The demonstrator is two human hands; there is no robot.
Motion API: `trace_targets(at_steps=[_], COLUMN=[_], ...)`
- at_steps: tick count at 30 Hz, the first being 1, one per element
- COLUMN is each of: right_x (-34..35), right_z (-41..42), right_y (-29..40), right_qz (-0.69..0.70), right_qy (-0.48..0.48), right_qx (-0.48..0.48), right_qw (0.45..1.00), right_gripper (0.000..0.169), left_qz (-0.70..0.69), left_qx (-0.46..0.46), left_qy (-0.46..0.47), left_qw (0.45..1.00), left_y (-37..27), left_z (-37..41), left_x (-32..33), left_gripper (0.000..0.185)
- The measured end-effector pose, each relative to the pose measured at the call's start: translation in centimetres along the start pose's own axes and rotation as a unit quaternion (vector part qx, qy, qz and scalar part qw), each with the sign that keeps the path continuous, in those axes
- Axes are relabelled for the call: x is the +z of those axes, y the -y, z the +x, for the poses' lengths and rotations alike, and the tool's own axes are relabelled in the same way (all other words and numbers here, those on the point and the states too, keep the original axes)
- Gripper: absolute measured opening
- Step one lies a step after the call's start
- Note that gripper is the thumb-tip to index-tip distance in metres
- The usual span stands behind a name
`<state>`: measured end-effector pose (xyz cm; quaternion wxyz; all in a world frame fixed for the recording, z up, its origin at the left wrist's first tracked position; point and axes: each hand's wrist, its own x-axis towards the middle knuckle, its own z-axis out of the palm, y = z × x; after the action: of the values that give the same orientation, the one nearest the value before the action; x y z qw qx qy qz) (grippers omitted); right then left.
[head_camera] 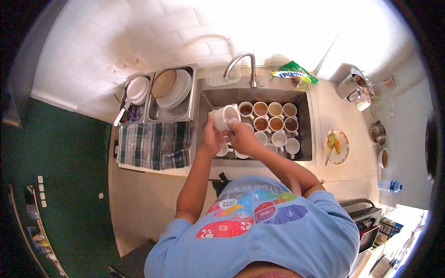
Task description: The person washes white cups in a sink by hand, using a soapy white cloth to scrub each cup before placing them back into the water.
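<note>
Over the left part of a metal sink [255,91], my left hand [211,133] holds a white cup [222,117] from its side and underside. My right hand [242,137] is at the cup's mouth, its fingers partly inside; whether they grip the cup or something small is hidden. Below and beside the hands, several white cups stand in rows in the sink. Those in the upper rows, such as one cup [276,123], hold brown liquid; lower ones, like another cup [279,139], look pale inside. A curved metal tap [253,69] rises behind the sink.
Left of the sink are a metal tray [192,93] with stacked plates [177,92], bowls [138,89] and a striped cloth [154,145]. On the right lie a plate with food scraps [342,153] and a spoon [328,159]. A green packet [295,73] lies behind the sink, near a metal container [349,85].
</note>
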<state>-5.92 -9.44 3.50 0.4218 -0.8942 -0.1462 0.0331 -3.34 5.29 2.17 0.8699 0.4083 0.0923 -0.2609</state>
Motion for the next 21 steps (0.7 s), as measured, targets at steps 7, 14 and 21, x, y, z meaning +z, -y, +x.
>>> trace_targets(at_steps=[7,14,21], right_x=[1.9,3.4,0.5], right_z=[-1.5,0.5,-1.5], right_y=[0.3,-3.3,2.2], right_qz=[0.081,0.528,-0.196], right_qy=[0.075,0.011,0.134], right_qx=[0.025,0.061,-0.094], right_qw=[0.994,0.847,0.967], right_gripper=[0.052,0.055,0.048], left_qz=[-0.054,-0.159,-0.114], left_qx=[0.051,0.109,0.038], left_qy=[-0.091,-0.015,0.005], left_qw=[0.993,0.981,0.993], left_y=[2.6,5.0,2.7], left_z=[3.3,3.1,2.9], left_x=[-2.5,-1.6,-3.1], left_gripper=[0.052,0.054,0.059])
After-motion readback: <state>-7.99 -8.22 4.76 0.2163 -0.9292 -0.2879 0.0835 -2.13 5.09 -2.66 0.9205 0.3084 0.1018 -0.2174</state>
